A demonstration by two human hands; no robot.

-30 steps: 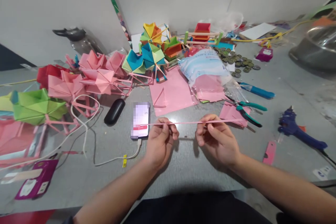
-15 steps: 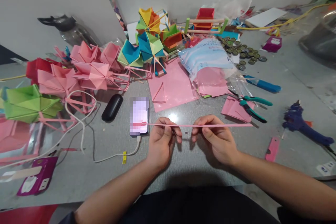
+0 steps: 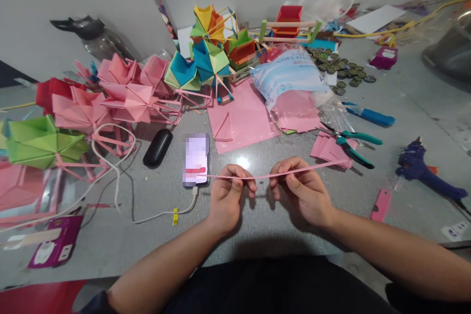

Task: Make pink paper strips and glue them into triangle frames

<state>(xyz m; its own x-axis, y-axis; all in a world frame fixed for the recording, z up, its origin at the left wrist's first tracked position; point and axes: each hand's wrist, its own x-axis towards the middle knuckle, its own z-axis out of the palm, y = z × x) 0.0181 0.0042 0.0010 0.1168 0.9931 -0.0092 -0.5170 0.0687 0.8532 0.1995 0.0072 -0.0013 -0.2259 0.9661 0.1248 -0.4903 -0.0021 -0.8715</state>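
A long, narrow pink paper strip (image 3: 263, 177) stretches sideways between my two hands, above the table (image 3: 250, 235). My left hand (image 3: 230, 201) pinches its left part between thumb and fingers. Farther along, my right hand (image 3: 303, 194) pinches it the same way, and the strip's right end slants upward. Its left end passes over a phone (image 3: 196, 152) whose screen is lit and which has a white cable plugged in. Beyond the hands lies a pink paper sheet (image 3: 246, 108) with a folded pink piece on it.
Folded pink paper models (image 3: 128, 100) and a green one (image 3: 46, 144) crowd the left, near a black case (image 3: 158, 148). Right of my hands are pliers (image 3: 353, 144), a blue cutter (image 3: 371, 114) and a glue gun (image 3: 423, 169). Behind sits a copy-paper bag (image 3: 290, 76).
The strip was straight and level; now it bends, its right end raised and its left end slightly lower. My hands have barely moved and still pinch it.
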